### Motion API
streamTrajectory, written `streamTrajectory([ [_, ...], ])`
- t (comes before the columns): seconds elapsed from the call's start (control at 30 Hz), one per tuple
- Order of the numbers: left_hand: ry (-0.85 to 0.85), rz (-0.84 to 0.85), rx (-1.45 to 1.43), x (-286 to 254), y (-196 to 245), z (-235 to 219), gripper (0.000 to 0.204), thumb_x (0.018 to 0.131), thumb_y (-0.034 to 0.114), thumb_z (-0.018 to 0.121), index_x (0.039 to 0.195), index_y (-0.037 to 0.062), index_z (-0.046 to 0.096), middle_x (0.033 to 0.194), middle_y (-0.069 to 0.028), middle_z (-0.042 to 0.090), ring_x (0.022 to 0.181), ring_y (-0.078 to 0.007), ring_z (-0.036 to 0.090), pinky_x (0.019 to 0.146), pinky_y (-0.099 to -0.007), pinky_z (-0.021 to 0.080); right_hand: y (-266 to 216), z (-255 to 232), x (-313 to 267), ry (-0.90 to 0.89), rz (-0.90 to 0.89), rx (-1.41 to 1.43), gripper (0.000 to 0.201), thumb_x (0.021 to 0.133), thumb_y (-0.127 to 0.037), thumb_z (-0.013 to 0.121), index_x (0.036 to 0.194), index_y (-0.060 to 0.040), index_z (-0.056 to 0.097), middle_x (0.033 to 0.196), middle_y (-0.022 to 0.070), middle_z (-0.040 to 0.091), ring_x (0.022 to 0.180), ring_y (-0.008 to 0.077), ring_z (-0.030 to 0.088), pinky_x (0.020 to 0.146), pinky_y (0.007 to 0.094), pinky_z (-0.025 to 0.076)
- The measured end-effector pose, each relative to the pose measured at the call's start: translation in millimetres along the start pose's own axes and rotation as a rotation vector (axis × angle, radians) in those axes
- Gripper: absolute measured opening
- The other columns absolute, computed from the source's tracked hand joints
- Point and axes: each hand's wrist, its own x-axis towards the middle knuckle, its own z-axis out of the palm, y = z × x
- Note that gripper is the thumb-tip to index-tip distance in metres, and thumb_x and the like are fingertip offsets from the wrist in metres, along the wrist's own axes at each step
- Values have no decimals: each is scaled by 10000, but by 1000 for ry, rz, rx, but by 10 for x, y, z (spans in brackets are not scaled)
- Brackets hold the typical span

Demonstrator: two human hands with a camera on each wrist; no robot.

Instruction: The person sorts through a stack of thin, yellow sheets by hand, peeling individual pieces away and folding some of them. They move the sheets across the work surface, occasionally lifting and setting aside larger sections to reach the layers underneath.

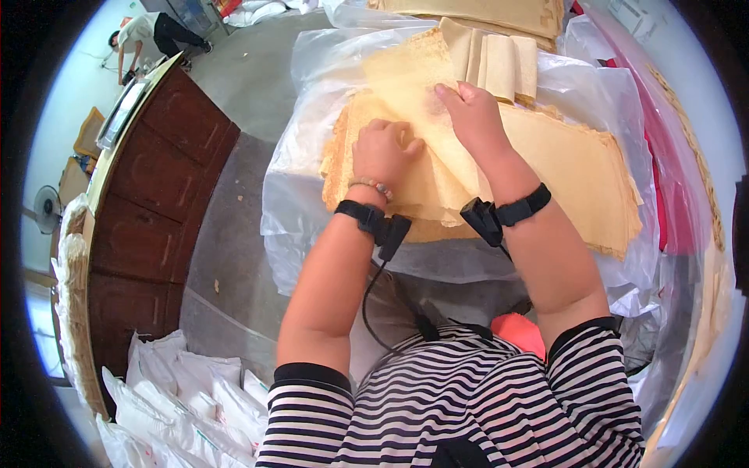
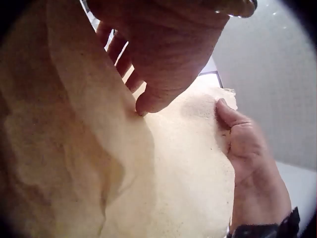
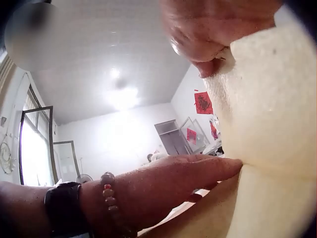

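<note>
A thin yellowish sheet (image 1: 406, 78) is raised over a stack of similar sheets (image 1: 577, 168). My right hand (image 1: 474, 121) pinches the sheet's right edge, thumb on the near face; the left wrist view shows this right hand (image 2: 252, 158) at the edge too. On the left, my left hand (image 1: 382, 152) has bent fingers, and its thumb and fingertips meet a fold of the sheet. In the right wrist view the left hand (image 3: 183, 181) touches the sheet (image 3: 277, 109) with its fingertips.
Folded sheets (image 1: 499, 66) lie behind the right hand. Clear plastic (image 1: 289, 210) spreads under the stack. Brown cabinets (image 1: 148, 187) and white sacks (image 1: 195, 390) stand at left. A person (image 1: 156, 35) bends over at the far left.
</note>
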Motion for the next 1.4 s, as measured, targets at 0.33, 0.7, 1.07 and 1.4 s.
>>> streamTrajectory([
  [0.33,55,364,22,-258,-234,-105,346,843,234,710,1157,89,725,1184,-140,694,1129,-358,620,980,-434,498,-68,261,-436,-359,-138,424,210,947,-143,641,1112,-52,735,1061,124,735,1019,252,684,899,364,546],
  [0.7,-390,191,225,-897,718,-169,229,925,254,661,979,49,747,914,-248,706,848,-395,689,750,-477,539,364,-777,-2041,-461,-125,194,235,896,-227,686,1091,-106,734,1215,118,695,1109,326,655,980,430,514],
  [1.07,103,576,441,-894,1185,46,243,812,54,668,1054,58,690,1088,-121,659,1040,-338,618,893,-440,513,788,-1579,-2552,-233,100,86,288,900,-145,684,1183,-97,705,1227,140,685,1085,335,667,920,420,551],
  [1.4,-280,727,411,-879,1636,111,421,836,68,626,1236,180,693,1105,-44,674,1016,-245,639,841,-395,536,627,-1513,-2430,-151,-105,-109,422,830,-107,720,1246,-101,652,1356,136,604,1079,338,655,887,434,551],
])
